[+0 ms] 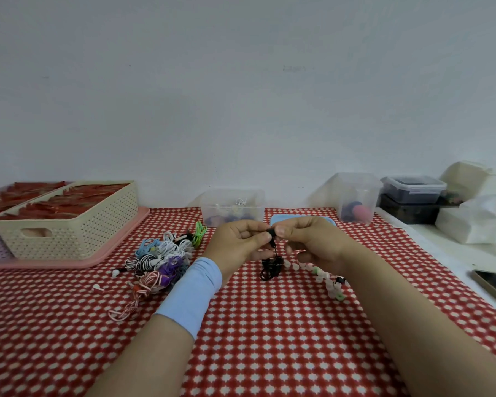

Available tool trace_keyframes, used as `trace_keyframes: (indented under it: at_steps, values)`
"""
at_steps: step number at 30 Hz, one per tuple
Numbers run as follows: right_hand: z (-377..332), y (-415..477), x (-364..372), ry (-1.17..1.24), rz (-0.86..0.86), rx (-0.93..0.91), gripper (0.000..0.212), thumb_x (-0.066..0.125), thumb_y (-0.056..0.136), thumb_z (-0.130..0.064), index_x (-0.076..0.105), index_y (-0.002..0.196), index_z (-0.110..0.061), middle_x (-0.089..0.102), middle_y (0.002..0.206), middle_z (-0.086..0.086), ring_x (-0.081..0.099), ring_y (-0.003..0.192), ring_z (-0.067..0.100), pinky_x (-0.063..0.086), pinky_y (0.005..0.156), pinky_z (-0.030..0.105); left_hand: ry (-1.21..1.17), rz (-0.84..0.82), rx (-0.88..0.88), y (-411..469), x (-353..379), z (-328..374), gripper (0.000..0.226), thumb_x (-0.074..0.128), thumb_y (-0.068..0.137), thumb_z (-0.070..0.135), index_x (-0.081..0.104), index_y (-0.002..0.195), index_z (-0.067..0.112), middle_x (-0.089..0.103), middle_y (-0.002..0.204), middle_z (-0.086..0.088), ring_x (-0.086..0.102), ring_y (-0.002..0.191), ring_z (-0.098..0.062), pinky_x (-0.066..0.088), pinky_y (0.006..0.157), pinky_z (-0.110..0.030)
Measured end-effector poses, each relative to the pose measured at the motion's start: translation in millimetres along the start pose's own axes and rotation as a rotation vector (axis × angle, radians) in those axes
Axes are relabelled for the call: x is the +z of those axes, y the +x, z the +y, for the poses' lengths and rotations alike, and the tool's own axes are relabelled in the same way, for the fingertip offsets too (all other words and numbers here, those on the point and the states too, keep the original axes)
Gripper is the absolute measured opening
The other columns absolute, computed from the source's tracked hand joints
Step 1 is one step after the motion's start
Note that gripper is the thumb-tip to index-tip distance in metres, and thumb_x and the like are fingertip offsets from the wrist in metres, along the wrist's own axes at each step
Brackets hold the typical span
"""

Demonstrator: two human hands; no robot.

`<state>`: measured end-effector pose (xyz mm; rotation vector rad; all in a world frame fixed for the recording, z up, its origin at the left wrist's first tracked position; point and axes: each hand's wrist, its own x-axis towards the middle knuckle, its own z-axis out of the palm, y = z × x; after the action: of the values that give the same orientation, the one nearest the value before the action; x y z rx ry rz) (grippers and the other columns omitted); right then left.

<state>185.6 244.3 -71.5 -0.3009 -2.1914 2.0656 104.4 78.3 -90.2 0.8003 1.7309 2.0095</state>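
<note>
Between both hands: black earbud, pinched.

- A small handwork station, probably in a home: a table covered by a red-and-white patterned cloth stands against a bare white wall.
- A pile of coiled earphones in many colours lies on it.
- A cream basket full of red packets sits on a pink tray.
- Clear plastic tubs stand along the back.
- The left hand and right hand pinch a black earphone beside a row of ear tips.
</note>
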Motion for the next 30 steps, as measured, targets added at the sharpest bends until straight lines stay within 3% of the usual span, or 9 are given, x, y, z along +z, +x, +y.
trace_keyframes:
  at_steps: [5, 8, 10, 12, 14, 17, 23, 26, 30]
  values:
    - [-4.5, -5.1, 4.4, -0.152, 0.126, -0.098, 0.016, 0.066, 0.096, -0.025, 0.077, 0.105, -0.018, 0.078, 0.097, -0.002, 0.06, 0.059, 0.008, 0.041, 0.05, 0.02, 0.01, 0.015, 0.013, 0.1, -0.5, 2.4, 0.03, 0.061, 0.093, 0.001, 0.064, 0.119, 0.015, 0.07, 0.098, -0.011, 0.069, 0.077, -0.015, 0.06, 0.068, -0.03]
    - [-3.8, -4.1, 4.5, -0.453, 0.174, -0.177, 0.029, 0.055, 0.094, 0.001, 0.076, 0.1, -0.019, 0.076, 0.107, -0.002, 0.062, 0.068, 0.004, 0.047, 0.058, 0.014, 0.018, 0.018, 0.006, 0.6, -6.6, 3.6, 0.036, 0.057, 0.096, 0.003, 0.062, 0.127, 0.021, 0.067, 0.104, -0.005, 0.069, 0.081, -0.011, 0.06, 0.07, -0.03]
    - [-3.2, -4.6, 5.4, -0.741, 0.092, -0.181, 0.048, 0.048, 0.087, 0.007, 0.075, 0.109, -0.027, 0.07, 0.119, -0.008, 0.062, 0.086, -0.002, 0.046, 0.076, 0.013, 0.013, 0.033, 0.001, 1.0, -9.7, 6.3, 0.027, 0.057, 0.096, 0.004, 0.069, 0.116, 0.018, 0.069, 0.107, -0.006, 0.07, 0.083, -0.009, 0.06, 0.073, -0.03]
    - [-0.7, -3.4, 7.0, -0.95, -0.013, -0.164, 0.049, 0.055, 0.087, -0.002, 0.07, 0.123, -0.031, 0.063, 0.133, -0.012, 0.057, 0.116, 0.004, 0.041, 0.099, 0.02, 0.005, 0.046, -0.01, 1.4, -12.7, 8.6, 0.022, 0.06, 0.094, 0.003, 0.071, 0.11, 0.012, 0.071, 0.103, -0.01, 0.071, 0.082, -0.013, 0.06, 0.073, -0.031]
    - [3.8, -1.7, 10.4, -1.067, -0.067, -0.155, 0.045, 0.064, 0.089, -0.018, 0.065, 0.13, -0.035, 0.06, 0.137, -0.014, 0.052, 0.126, 0.009, 0.039, 0.106, 0.026, 0.03, 0.054, -0.014, 1.4, -16.3, 10.1, 0.019, 0.065, 0.09, 0.0, 0.07, 0.108, 0.007, 0.073, 0.096, -0.012, 0.072, 0.079, -0.017, 0.06, 0.071, -0.03]
    - [10.6, 4.0, 15.5, -1.106, -0.06, -0.17, 0.037, 0.073, 0.087, -0.034, 0.068, 0.123, -0.039, 0.067, 0.123, -0.015, 0.059, 0.112, 0.009, 0.046, 0.095, 0.027, 0.087, 0.034, -0.021, 0.3, -22.0, 10.6, 0.02, 0.068, 0.086, -0.003, 0.067, 0.106, 0.002, 0.072, 0.089, -0.014, 0.072, 0.076, -0.021, 0.06, 0.067, -0.029]
    - [13.1, 8.4, 14.0, -1.017, 0.011, -0.215, 0.032, 0.083, 0.078, -0.03, 0.071, 0.108, -0.031, 0.069, 0.102, -0.013, 0.063, 0.093, 0.007, 0.054, 0.086, 0.026, 0.208, -0.058, -0.036, 0.1, -27.6, 11.7, 0.042, 0.066, 0.089, -0.001, 0.062, 0.128, 0.012, 0.066, 0.092, -0.009, 0.067, 0.075, -0.017, 0.061, 0.072, -0.033]
    - [13.5, 7.2, 12.6, -1.014, 0.023, -0.197, 0.042, 0.083, 0.079, -0.03, 0.071, 0.119, -0.029, 0.067, 0.104, -0.014, 0.062, 0.094, 0.005, 0.051, 0.087, 0.023, 0.293, -0.056, -0.046, -0.5, -28.2, 10.3, 0.035, 0.068, 0.088, 0.0, 0.068, 0.121, 0.01, 0.067, 0.083, -0.003, 0.069, 0.074, -0.013, 0.06, 0.07, -0.029]
    - [13.7, 8.0, 10.3, -0.985, 0.013, -0.206, 0.022, 0.084, 0.08, -0.03, 0.077, 0.1, -0.035, 0.068, 0.09, -0.021, 0.063, 0.087, 0.0, 0.047, 0.075, 0.016, 0.3, -0.02, -0.048, -1.0, -28.5, 8.0, 0.031, 0.071, 0.084, -0.001, 0.071, 0.113, 0.01, 0.074, 0.08, -0.005, 0.072, 0.073, -0.019, 0.061, 0.068, -0.029]
